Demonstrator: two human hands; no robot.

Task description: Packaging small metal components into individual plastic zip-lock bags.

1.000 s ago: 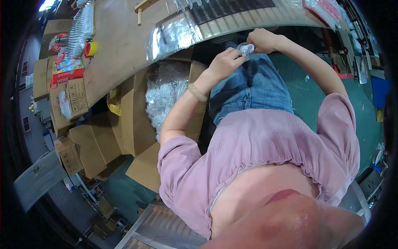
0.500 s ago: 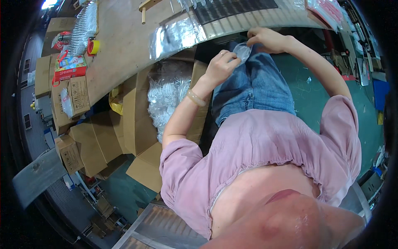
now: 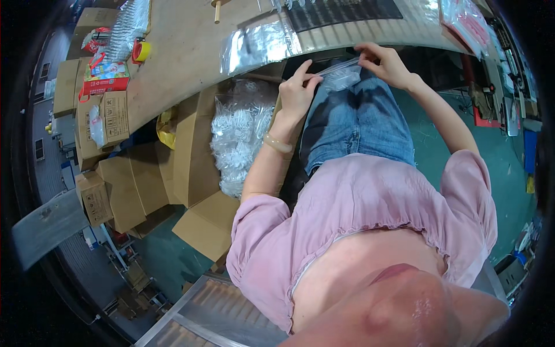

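Observation:
Over my lap, just below the table's edge, a small clear zip bag (image 3: pixel 342 79) is stretched sideways between my hands. Something pale or see-through fills its lower part; I cannot make out what. My left hand (image 3: pixel 295 94), with a bangle on the wrist, pinches the bag's left top corner, its index finger raised. The right top corner is pinched between the thumb and fingers of my right hand (image 3: pixel 384 65). To the left of my lap, an open cardboard box (image 3: pixel 193 153) holds a heap of similar filled clear bags (image 3: pixel 240 136).
The worktable (image 3: pixel 179 63) runs across the top, bearing a silvery plastic sheet (image 3: pixel 254 49), a dark mat (image 3: pixel 341 13) and a yellow tape roll (image 3: pixel 141 51). Pink-and-clear packets (image 3: pixel 467 26) lie at its right end. More cardboard boxes (image 3: pixel 130 185) stand at left.
My left hand has opened away from its closer grip and lifted its index finger. The bag, bunched before, is now spread flat with its top edge drawn straight between both hands.

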